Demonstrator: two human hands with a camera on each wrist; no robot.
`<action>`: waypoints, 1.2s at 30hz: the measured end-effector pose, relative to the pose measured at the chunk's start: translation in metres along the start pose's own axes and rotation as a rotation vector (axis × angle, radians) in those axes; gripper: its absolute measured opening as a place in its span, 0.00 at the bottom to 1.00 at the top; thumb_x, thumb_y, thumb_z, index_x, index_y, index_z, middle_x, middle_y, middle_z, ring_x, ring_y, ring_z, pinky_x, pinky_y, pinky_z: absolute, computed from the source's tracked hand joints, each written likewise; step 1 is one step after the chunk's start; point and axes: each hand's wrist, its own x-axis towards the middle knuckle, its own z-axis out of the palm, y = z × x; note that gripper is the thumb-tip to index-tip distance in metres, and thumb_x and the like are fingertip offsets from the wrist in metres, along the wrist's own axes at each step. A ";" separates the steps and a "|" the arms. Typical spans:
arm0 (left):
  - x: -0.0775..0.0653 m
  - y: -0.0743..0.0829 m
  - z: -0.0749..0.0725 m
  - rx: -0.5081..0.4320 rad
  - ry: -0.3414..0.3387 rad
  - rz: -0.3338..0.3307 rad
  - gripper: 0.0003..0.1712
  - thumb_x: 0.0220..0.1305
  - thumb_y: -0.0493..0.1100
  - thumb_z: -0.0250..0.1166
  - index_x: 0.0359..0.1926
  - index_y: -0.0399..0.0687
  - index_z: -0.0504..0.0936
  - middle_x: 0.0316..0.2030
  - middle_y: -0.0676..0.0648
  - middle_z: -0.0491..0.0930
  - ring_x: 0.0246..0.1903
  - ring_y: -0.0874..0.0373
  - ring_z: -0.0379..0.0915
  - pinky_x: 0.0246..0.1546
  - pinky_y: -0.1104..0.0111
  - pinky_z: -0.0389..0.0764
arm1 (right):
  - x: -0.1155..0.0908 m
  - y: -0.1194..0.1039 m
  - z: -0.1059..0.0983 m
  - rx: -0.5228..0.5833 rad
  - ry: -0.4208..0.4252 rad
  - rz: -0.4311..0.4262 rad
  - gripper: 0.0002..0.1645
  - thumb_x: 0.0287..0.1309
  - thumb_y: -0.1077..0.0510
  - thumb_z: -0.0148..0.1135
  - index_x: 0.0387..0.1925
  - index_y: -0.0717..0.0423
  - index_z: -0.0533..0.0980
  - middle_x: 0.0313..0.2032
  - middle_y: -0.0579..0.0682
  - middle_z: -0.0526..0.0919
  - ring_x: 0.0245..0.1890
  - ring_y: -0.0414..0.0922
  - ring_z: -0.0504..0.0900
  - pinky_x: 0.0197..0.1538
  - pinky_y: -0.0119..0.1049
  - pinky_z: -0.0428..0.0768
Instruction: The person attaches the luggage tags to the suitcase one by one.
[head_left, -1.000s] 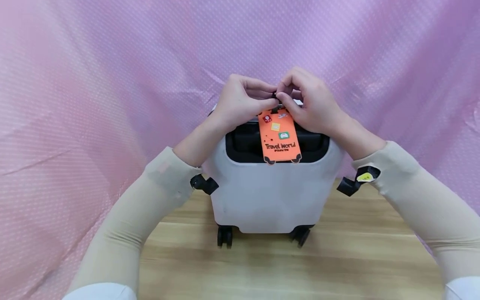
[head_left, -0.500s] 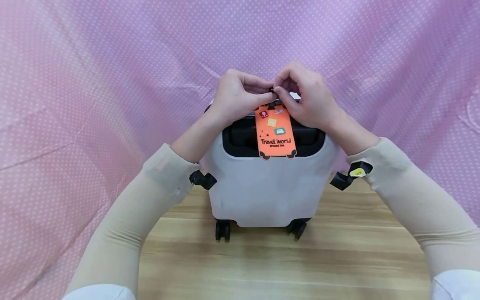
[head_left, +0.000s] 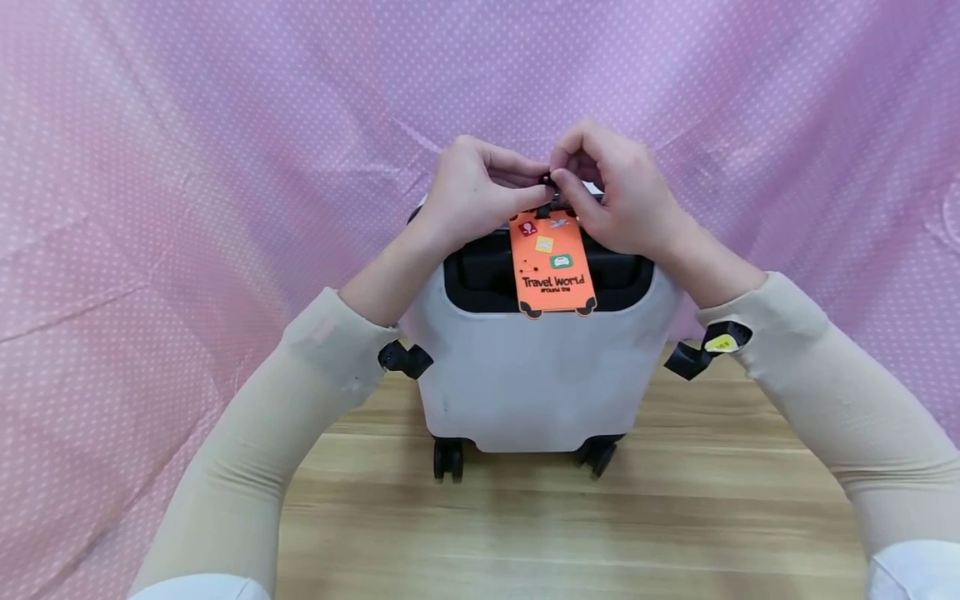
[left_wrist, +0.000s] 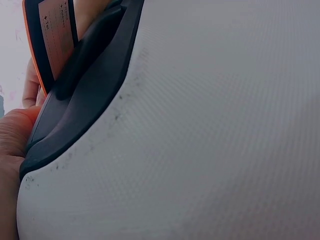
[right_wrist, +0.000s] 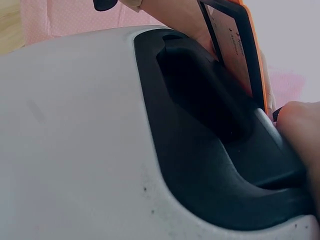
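An orange luggage tag (head_left: 553, 271) with small travel pictures hangs over the black handle recess (head_left: 480, 275) of a white suitcase (head_left: 536, 379). Above the tag, my left hand (head_left: 476, 196) pinches its black strap (head_left: 546, 179) between thumb and fingers. From the other side my right hand (head_left: 618, 187) pinches the same strap, thumb and index finger meeting at its end. The fingertips of both hands almost touch, and they hide most of the strap. In the left wrist view the tag's back shows a writing card (left_wrist: 56, 35) in a dark frame.
The suitcase stands upright on black wheels (head_left: 447, 460) on a wood-patterned floor (head_left: 525, 525). Pink dotted cloth (head_left: 337, 100) hangs behind it and along both sides. Black wrist straps (head_left: 405, 360) stick out from the sleeves toward the suitcase.
The whole scene has shifted slightly up and left in the head view since a second ago. Both hands keep their pinch on the strap, with only small finger movement.
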 end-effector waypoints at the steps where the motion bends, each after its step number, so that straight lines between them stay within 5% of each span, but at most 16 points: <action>1: 0.000 0.000 0.000 0.000 0.002 0.003 0.14 0.61 0.41 0.78 0.48 0.41 0.93 0.41 0.43 0.94 0.38 0.60 0.93 0.43 0.70 0.90 | 0.000 0.000 0.000 0.006 -0.003 0.002 0.06 0.71 0.70 0.58 0.45 0.74 0.74 0.37 0.62 0.82 0.34 0.32 0.76 0.42 0.16 0.76; 10: 0.000 0.000 0.001 0.031 0.024 0.015 0.14 0.62 0.41 0.78 0.48 0.41 0.93 0.41 0.43 0.94 0.38 0.60 0.93 0.42 0.70 0.90 | 0.000 0.000 -0.001 0.022 -0.017 -0.033 0.04 0.72 0.72 0.55 0.44 0.73 0.72 0.35 0.62 0.78 0.31 0.33 0.73 0.37 0.19 0.72; 20: 0.001 -0.001 0.001 0.084 0.036 0.041 0.13 0.62 0.43 0.78 0.47 0.43 0.94 0.41 0.44 0.94 0.38 0.61 0.92 0.42 0.72 0.90 | 0.000 0.001 -0.001 0.174 -0.013 -0.049 0.10 0.62 0.77 0.64 0.44 0.77 0.75 0.39 0.65 0.82 0.40 0.29 0.82 0.49 0.19 0.84; 30: 0.000 -0.001 0.002 0.088 0.026 0.025 0.13 0.61 0.43 0.79 0.46 0.45 0.94 0.40 0.45 0.94 0.36 0.62 0.92 0.41 0.72 0.89 | -0.003 0.000 0.001 0.160 0.004 0.010 0.07 0.63 0.77 0.65 0.42 0.77 0.77 0.39 0.63 0.85 0.39 0.26 0.84 0.46 0.19 0.84; 36: 0.001 0.001 0.001 0.128 0.034 0.025 0.13 0.62 0.44 0.78 0.47 0.46 0.94 0.41 0.46 0.94 0.38 0.62 0.92 0.43 0.73 0.89 | -0.001 -0.001 -0.001 0.131 0.007 -0.010 0.07 0.64 0.77 0.65 0.41 0.77 0.75 0.42 0.66 0.85 0.46 0.24 0.83 0.54 0.20 0.84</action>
